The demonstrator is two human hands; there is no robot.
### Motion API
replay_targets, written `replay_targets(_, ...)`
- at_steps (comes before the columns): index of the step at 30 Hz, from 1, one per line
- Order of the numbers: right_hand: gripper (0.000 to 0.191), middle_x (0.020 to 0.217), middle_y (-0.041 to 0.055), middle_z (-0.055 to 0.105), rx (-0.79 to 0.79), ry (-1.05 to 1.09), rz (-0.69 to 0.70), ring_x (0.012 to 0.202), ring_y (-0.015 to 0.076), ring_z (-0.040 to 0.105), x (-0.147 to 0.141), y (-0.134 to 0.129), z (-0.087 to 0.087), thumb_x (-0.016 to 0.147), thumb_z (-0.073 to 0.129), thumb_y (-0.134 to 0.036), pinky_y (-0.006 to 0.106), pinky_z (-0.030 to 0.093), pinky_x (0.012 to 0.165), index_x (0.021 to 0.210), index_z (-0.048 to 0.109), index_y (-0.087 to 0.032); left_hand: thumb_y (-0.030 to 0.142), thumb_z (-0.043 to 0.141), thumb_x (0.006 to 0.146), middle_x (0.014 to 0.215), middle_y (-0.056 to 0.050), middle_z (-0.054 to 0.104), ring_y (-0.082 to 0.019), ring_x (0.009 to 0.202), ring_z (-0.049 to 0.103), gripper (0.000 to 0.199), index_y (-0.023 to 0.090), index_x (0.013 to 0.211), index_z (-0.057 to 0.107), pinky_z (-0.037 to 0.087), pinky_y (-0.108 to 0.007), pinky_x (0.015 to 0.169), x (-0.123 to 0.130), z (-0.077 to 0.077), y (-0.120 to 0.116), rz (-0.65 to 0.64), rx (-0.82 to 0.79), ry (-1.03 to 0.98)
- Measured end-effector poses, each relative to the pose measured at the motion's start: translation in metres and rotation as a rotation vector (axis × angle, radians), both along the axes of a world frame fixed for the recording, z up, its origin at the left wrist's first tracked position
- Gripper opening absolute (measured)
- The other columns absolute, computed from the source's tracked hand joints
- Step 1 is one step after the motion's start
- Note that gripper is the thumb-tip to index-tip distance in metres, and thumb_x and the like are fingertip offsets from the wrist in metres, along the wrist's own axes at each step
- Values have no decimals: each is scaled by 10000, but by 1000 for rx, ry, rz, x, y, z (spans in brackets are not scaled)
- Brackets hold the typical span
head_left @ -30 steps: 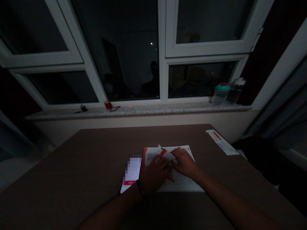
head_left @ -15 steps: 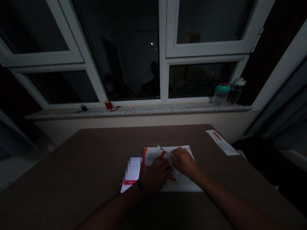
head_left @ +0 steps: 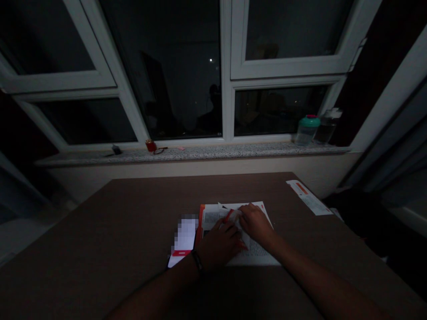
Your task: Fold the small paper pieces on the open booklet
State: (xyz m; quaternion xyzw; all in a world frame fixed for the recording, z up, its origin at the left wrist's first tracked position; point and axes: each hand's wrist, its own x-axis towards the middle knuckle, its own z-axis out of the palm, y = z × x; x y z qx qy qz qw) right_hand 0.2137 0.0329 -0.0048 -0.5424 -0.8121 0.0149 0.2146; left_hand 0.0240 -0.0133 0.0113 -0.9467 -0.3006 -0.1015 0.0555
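A folded piece of paper (head_left: 245, 240) with white and orange-red parts lies over a printed booklet (head_left: 263, 255) on the brown table. My left hand (head_left: 222, 242), with a dark band at the wrist, rests on the folded paper with its fingers bent over it. My right hand (head_left: 255, 222) has its fingers closed on the paper's upper right part. Beside the booklet, left of my left hand, lies a phone (head_left: 185, 235) with a lit, partly pixelated screen.
A paper strip (head_left: 308, 198) lies at the right edge of the table (head_left: 100, 231). On the windowsill (head_left: 207, 152) stand a green-lidded bottle (head_left: 307, 130), a clear bottle (head_left: 327, 126), a red jar (head_left: 151, 145) and a small dark item (head_left: 116, 150).
The orange-red part of the folded paper has shifted slightly right under my fingers. Both hands have stayed nearly in place.
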Motion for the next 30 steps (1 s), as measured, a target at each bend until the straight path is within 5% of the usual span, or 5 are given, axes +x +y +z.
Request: replay_targets(30,258,1061,118,664,-43,-76,-106,1018,253,557,-4,-1,6,882,491,-158,320,348,886,1110,612,-154,488,607,917,1257,-73,579,-251,1217,485,456,187,1247,514,312,-442,1078,2,1,-4,-10,-51,14)
